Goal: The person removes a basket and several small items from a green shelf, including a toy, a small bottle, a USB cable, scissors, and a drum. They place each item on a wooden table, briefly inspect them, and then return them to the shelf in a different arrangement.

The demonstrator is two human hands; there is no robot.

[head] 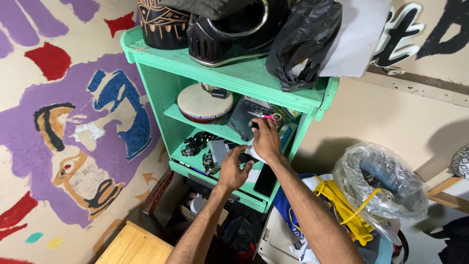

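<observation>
**Both hands in the green shelf unit, lower two shelves**

Obs. 1: The person stands facing a mint-green wooden shelf unit (161, 83) set against a painted wall, both forearms stretched into it.

Obs. 2: Left hand (233, 172) is on the bottom shelf, fingers curled down over a small dark object (243, 157) lying there beside a grey box (218, 150). Contact looks made; whether the object is actually gripped cannot be told, since the fingers cover it.

Obs. 3: Right hand (266, 139) is higher, at the front edge of the middle shelf. Its fingertips pinch a small dark item (253, 124), too small to identify. A bit of white material (252, 154) shows under the palm, touching it.

Obs. 4: Pink-handled scissors (267, 116) lie on the middle shelf just above the right hand, apart from the fingers, resting on a dark flat pouch (242, 117).

Obs. 5: Same shelf, left: a small round drum (204, 102) with a pale skin, a black adapter on top of it.

Obs. 6: Bottom shelf, left of the grey box: a tangle of black gear (194, 143). A black phone (266, 180) lies at the shelf's right front, near the right forearm.

Obs. 7: Top of unit: a black helmet (229, 29), a carved dark vase (161, 22) and a black plastic bag (303, 44).

Obs. 8: Right of the shelf, a clear bag (386, 181) bundled with yellow straps (342, 205).
</observation>
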